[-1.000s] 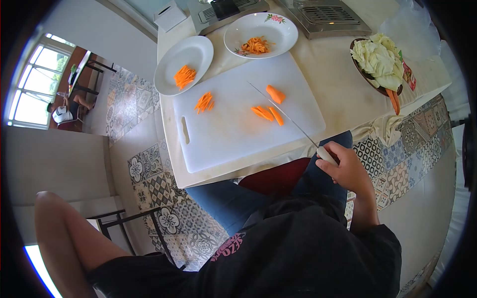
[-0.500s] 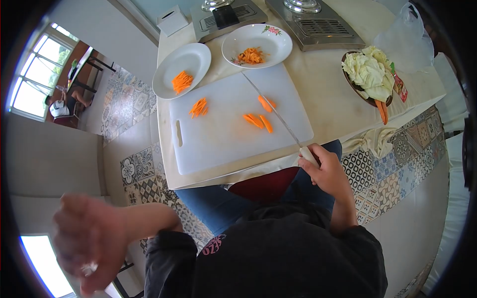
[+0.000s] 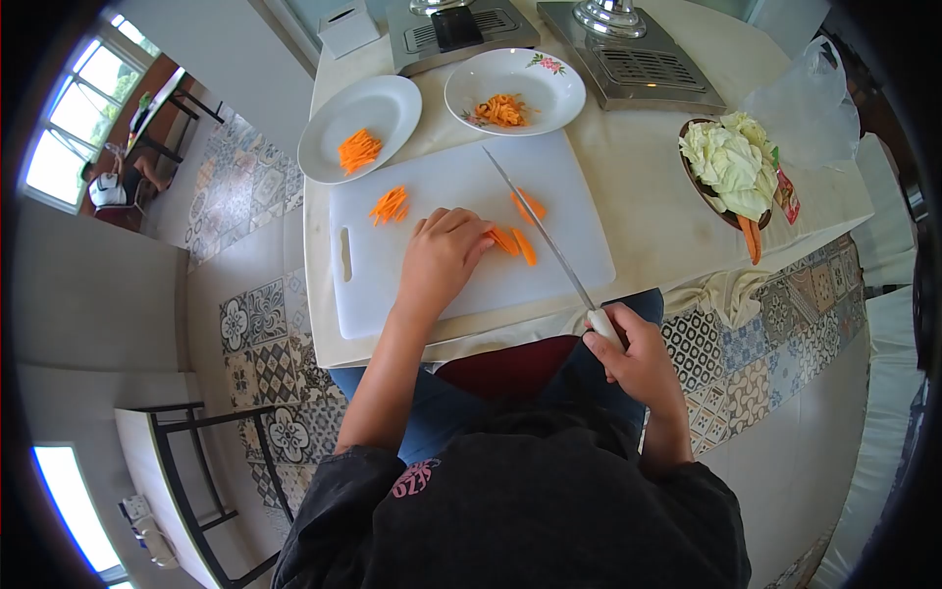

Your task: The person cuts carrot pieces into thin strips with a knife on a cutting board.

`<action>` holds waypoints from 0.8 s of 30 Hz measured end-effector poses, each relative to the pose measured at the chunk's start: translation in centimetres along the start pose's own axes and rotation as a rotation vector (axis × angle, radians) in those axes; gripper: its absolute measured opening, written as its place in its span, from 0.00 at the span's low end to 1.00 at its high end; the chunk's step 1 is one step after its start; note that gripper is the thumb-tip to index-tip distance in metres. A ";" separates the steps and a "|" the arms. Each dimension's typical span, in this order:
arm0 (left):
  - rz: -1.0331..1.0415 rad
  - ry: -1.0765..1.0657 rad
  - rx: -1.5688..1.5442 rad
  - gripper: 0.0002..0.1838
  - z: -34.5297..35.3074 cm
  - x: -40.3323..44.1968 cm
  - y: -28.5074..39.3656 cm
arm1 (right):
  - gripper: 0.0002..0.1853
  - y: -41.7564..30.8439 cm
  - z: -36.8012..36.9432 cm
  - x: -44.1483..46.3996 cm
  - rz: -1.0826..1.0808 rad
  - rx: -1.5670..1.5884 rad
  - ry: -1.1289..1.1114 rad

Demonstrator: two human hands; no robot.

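Note:
My right hand is wrapped round the pale handle of a kitchen knife, whose long blade points up and away across the white cutting board. Over the board, my left hand has its fingers drawn together, thumb and fingertips at the near end of some carrot slices. One slice lies just right of them. Behind the blade, another carrot piece is partly covered by it. A small pile of carrot sticks rests on the board's left side.
Behind the board stand a white plate with carrot sticks and a flowered bowl with carrot shreds. At right, cabbage and whole carrots share a brown dish. Metal dispenser bases stand at the back. A person sits far left.
My left hand has come from the lower left, off the table, onto the board and reached the carrot slices. My right hand still holds the knife in nearly the same place.

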State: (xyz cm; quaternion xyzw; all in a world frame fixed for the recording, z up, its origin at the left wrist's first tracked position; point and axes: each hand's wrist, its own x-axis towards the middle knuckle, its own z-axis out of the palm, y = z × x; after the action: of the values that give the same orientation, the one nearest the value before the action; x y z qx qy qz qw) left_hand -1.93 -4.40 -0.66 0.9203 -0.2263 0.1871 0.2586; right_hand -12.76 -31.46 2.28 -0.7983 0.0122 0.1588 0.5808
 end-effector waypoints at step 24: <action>-0.179 0.129 0.055 0.10 -0.7 -4.3 0.8 | 0.16 -1.7 2.4 0.0 -0.077 -0.152 -0.141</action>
State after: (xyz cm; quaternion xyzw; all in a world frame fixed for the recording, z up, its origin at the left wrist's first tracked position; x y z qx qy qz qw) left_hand -6.07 -3.26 -1.74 0.9296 -0.1208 0.2282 0.2631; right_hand -12.93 -28.65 3.22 -0.8268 -0.0714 0.1928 0.5236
